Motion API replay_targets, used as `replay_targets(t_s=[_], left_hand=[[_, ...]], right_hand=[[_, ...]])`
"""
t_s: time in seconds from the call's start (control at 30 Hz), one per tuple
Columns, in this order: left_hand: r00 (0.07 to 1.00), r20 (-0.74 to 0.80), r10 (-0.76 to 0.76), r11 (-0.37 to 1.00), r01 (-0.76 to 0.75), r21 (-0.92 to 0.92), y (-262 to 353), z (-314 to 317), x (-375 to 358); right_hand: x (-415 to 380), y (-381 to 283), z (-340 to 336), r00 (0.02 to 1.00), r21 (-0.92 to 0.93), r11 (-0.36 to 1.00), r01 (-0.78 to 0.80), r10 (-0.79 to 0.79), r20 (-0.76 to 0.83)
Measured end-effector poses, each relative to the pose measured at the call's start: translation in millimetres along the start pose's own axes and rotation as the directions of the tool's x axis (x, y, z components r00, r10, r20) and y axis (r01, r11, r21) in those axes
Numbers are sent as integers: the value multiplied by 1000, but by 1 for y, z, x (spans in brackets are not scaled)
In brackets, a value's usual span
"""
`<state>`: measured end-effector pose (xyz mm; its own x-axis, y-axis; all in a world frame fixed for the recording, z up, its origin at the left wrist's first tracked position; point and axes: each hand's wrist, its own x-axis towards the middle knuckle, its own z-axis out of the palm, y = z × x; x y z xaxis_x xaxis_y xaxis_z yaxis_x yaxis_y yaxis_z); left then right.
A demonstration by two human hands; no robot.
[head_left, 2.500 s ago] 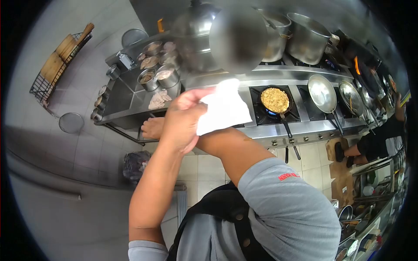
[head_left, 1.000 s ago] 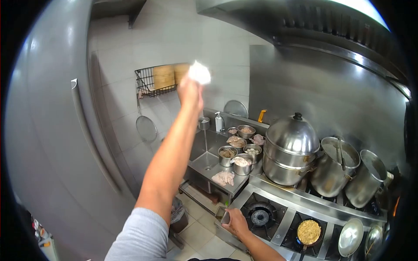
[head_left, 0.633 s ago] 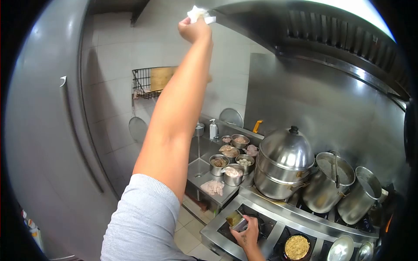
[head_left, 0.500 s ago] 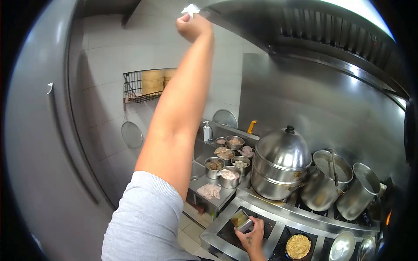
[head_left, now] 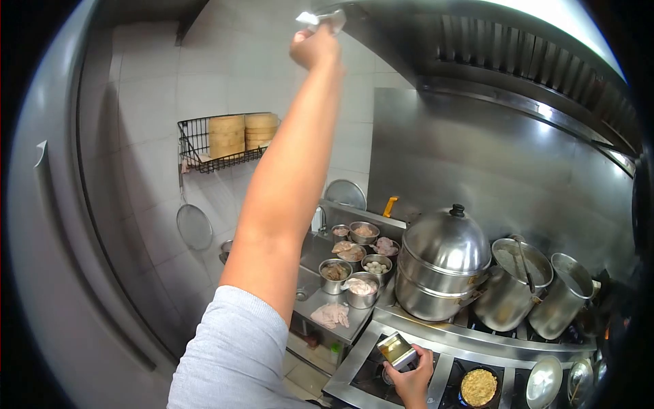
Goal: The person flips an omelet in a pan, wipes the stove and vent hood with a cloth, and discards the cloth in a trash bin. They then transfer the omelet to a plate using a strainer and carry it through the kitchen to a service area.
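My left hand (head_left: 315, 46) is raised high, closed on a white cloth (head_left: 319, 18) that touches the lower edge of the steel extractor hood (head_left: 477, 41). My right hand (head_left: 413, 375) is low at the stove's front, gripping a small rectangular metal tin (head_left: 397, 350) with yellowish contents, held above a burner (head_left: 381, 373).
A big domed steamer (head_left: 443, 262) and two tall pots (head_left: 538, 290) stand on the stove. A black pan of fried food (head_left: 479, 387) sits at the front. Several metal bowls of ingredients (head_left: 351, 262) are left of it. A wire rack with bamboo steamers (head_left: 225, 140) hangs on the wall.
My left arm rose from in front of the wall rack up to the hood's edge with the cloth. My right hand lifted the tin slightly and shifted right along the stove front.
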<state>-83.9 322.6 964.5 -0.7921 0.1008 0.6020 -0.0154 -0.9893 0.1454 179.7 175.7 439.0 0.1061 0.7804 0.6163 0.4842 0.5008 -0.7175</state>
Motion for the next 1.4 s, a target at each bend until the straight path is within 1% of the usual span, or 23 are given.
replay_targets(t_s=[0.1,0.13,0.2,0.27,0.33,0.4,0.47,0.53,0.57,0.6,0.67,0.7,0.77,0.8,0.87,0.9,0.97,1.07,1.13,1.17,1.23,1.3,1.4], left_hand=[[1000,-17,-1,1000,1,11,0,4,-2],[1000,-20,-1,1000,1,10,-4,1,3],[988,153,27,988,-50,149,-6,-12,13],[992,121,33,985,-53,167,-5,-27,23],[995,97,30,981,-48,187,-4,-42,27],[997,70,-38,963,18,268,-3,-59,22],[988,104,-110,963,80,258,-1,-68,15],[961,199,-190,961,141,236,2,-69,10],[951,247,-185,948,106,301,1,-62,11],[953,245,-179,950,103,294,4,-52,8],[926,354,-130,955,21,295,13,-29,-3],[930,347,-120,956,14,293,10,-18,-3],[961,214,-175,954,113,277,2,5,1],[961,216,-171,956,109,274,4,12,-1],[975,99,-201,950,169,263,2,21,-5],[974,96,-207,947,175,270,0,16,-7],[942,233,-241,928,154,340,-1,0,-7],[946,272,-175,891,35,452,8,-55,-24],[928,234,-290,887,169,430,23,-109,-59],[899,310,-309,912,188,364,23,-144,-74],[910,241,-337,878,212,429,28,-213,-122],[821,161,-548,768,418,486,38,-282,-175],[703,-62,-708,558,611,562,53,-368,-247]], right_hand=[[3,3,0,1000,-40,999,-21,21,10],[2,12,2,1000,7,1000,-26,26,4],[2,21,1,1000,54,998,-29,29,4],[3,22,0,993,249,964,-94,108,-46],[15,11,-5,990,314,940,-137,141,7],[37,9,-10,998,403,915,-31,48,-30],[75,-21,-24,997,450,890,69,-50,-53],[111,-52,-34,996,530,843,93,-70,-63],[124,-69,-38,992,573,810,125,-98,-77],[136,-82,-41,987,615,772,159,-130,-92],[150,-103,-41,981,652,733,193,-169,-100],[152,-104,-38,978,663,721,204,-182,-102],[154,-104,-35,970,674,700,234,-215,-114],[153,-103,-35,964,676,691,256,-235,-125],[155,-92,-36,963,662,704,257,-242,-117],[155,-88,-39,971,671,706,227,-214,-103],[155,-84,-45,983,697,694,181,-160,-96],[162,-84,-54,983,711,679,182,-142,-117],[169,-97,-60,981,701,689,184,-172,-88],[175,-104,-60,972,696,683,222,-213,-100],[186,-118,-57,950,717,639,279,-291,-110],[194,-134,-54,931,738,600,309,-350,-104],[205,-155,-46,906,789,520,326,-410,-105]])
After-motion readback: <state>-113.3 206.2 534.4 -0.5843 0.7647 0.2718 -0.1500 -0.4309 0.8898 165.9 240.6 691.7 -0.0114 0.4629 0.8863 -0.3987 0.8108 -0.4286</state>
